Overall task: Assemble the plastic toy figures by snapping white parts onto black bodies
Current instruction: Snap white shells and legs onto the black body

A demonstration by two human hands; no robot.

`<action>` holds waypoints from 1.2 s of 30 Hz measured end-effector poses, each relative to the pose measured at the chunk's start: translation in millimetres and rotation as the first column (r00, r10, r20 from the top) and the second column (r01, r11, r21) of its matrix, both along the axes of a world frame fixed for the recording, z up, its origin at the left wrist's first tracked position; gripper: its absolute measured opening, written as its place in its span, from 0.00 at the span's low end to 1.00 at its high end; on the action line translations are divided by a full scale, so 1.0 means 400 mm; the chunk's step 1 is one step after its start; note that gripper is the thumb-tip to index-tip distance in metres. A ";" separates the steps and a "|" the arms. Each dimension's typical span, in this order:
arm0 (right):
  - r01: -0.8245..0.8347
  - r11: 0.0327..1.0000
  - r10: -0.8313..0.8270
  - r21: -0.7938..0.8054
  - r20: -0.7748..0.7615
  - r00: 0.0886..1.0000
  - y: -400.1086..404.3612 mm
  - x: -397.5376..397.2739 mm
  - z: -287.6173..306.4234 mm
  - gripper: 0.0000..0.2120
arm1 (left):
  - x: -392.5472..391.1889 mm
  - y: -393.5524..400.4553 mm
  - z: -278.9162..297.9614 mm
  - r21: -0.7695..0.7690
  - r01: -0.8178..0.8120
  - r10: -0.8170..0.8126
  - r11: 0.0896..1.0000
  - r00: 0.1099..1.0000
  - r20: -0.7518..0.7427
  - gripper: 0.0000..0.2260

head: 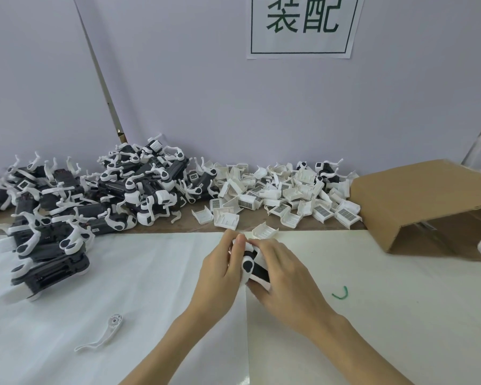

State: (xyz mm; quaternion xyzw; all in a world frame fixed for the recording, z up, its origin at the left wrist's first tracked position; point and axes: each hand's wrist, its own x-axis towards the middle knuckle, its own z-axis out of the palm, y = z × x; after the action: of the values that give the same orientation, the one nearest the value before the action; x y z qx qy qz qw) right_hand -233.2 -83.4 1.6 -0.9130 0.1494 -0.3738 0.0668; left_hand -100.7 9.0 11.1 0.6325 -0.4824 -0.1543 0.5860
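Left hand (220,269) and right hand (282,273) meet mid-frame (fingers curled inward), forearms converging.

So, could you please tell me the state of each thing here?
toy figure: held by both hands.
left hand: grips figure.
right hand: grips figure.
cardboard box: tipped, open side down.
white parts: loosely heaped.
loose white arm: lying flat.

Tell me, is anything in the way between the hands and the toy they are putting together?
No. The left hand and right hand already grip the black-and-white toy figure directly, with nothing between them and it.
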 end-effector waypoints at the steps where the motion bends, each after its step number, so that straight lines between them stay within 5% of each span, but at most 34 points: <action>1: 0.009 1.000 -0.009 0.006 -0.004 1.000 0.000 0.001 0.000 0.24 | 0.003 0.002 0.000 0.008 0.001 -0.001 1.000 1.000 0.006 0.17; 13: 0.086 0.988 -0.083 -0.127 0.031 0.996 -0.021 0.001 -0.013 0.24 | 0.000 -0.003 0.000 0.018 0.003 -0.002 1.000 1.000 -0.020 0.16; 21: 0.003 1.000 -0.004 0.014 0.083 0.997 -0.011 0.011 -0.016 0.23 | 0.004 -0.002 0.003 0.009 -0.027 0.027 1.000 1.000 0.004 0.15; 28: 0.069 0.987 -0.048 -0.142 0.144 0.988 -0.021 0.010 -0.010 0.18 | 0.004 -0.007 -0.003 0.046 -0.035 0.038 0.998 0.998 -0.053 0.18; 30: 0.050 0.996 -0.042 -0.079 0.107 0.993 -0.025 0.011 -0.013 0.19 | 0.006 -0.006 -0.005 0.048 -0.015 0.017 0.999 0.998 -0.059 0.18; 32: -0.043 0.985 0.031 0.169 0.070 0.997 -0.039 0.003 -0.004 0.24 | 0.014 -0.003 -0.002 0.015 0.036 -0.035 0.999 0.997 -0.072 0.17; 36: -0.153 0.782 0.188 0.605 0.005 0.982 -0.068 -0.031 0.012 0.25 | 0.048 0.015 0.009 -0.029 0.177 -0.177 0.984 0.984 0.004 0.12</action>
State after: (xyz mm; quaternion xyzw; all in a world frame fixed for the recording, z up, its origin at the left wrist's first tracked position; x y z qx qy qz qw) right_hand -245.5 -110.5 6.2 -0.8641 0.1792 -0.2736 0.3827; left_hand -81.5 15.1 14.8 0.5787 -0.5393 -0.1985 0.5787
